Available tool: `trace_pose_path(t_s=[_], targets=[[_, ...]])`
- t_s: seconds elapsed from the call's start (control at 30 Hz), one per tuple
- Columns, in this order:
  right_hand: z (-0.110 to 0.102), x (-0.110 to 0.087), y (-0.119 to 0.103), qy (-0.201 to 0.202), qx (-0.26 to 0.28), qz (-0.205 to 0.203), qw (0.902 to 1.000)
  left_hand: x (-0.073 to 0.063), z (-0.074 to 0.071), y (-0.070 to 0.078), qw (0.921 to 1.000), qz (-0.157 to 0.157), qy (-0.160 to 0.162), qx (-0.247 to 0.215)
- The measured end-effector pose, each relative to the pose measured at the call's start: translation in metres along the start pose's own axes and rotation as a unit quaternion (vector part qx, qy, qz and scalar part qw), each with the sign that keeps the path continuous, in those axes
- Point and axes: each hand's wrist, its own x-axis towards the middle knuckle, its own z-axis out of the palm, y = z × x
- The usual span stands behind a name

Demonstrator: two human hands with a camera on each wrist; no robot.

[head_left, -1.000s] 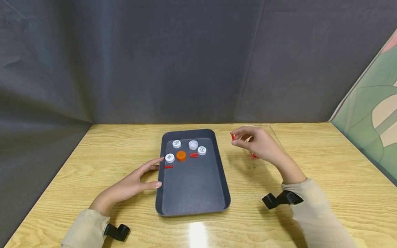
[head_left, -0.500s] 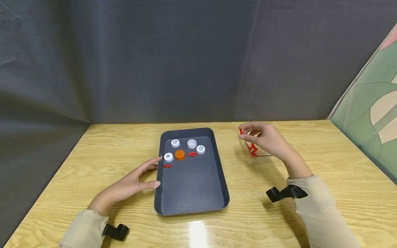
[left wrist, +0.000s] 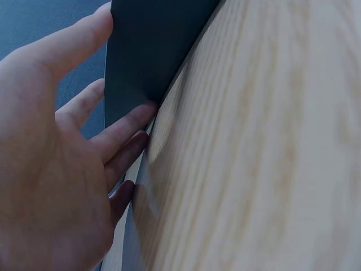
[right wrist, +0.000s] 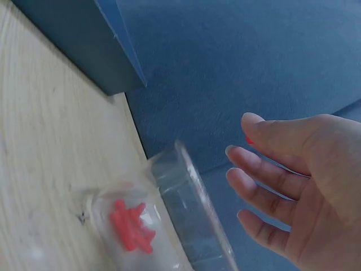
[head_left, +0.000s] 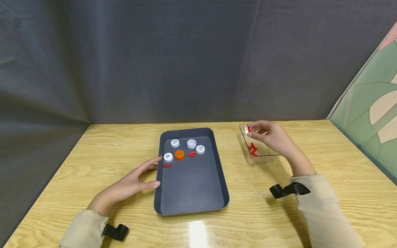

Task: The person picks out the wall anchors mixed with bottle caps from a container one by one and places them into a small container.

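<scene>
My right hand (head_left: 268, 136) pinches a small red stick (head_left: 249, 129) between thumb and fingertips, over the back of a clear box (head_left: 244, 138). In the right wrist view only a bit of that stick shows beside the thumb. Several red pieces (head_left: 253, 149) lie jumbled inside the box. My left hand (head_left: 131, 182) touches the left edge of a dark tray (head_left: 192, 187) with its fingers spread and thumb apart. From the left wrist view, its fingertips reach along the tray's outer wall (left wrist: 146, 62).
Toward the tray's back lie white caps (head_left: 200, 149), an upturned clear-white cap (head_left: 191, 143) and an orange cap (head_left: 179, 155). Two red sticks (head_left: 192, 154) lie right of the orange cap, one red stick (head_left: 167, 166) at left. A dark curtain (head_left: 173, 69) hangs behind the wooden table.
My right hand has moved right and slightly back with the red stick, from beside the box's left rim to over its back part. The left hand has stayed at the tray's edge.
</scene>
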Motion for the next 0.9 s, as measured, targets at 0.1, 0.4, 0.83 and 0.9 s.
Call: trace_pose_path(t_s=[0.1, 0.4, 0.83, 0.9], targets=[[0.000, 0.001, 0.005, 0.005, -0.002, 0.006, 1.0000, 0.000, 0.000, 0.000, 1.0000, 0.000, 0.000, 0.004], [0.000, 0.002, 0.020, 0.024, -0.005, 0.005, 0.9997, 0.000, 0.000, -0.001, 1.0000, 0.000, -0.004, 0.002], [0.001, 0.001, 0.031, 0.058, -0.013, 0.000, 0.9982, 0.000, 0.000, -0.002, 1.0000, -0.001, -0.002, 0.006], [0.001, 0.001, 0.031, 0.062, -0.016, -0.002, 0.9979, 0.000, 0.000, -0.002, 1.0000, 0.000, -0.002, 0.002]])
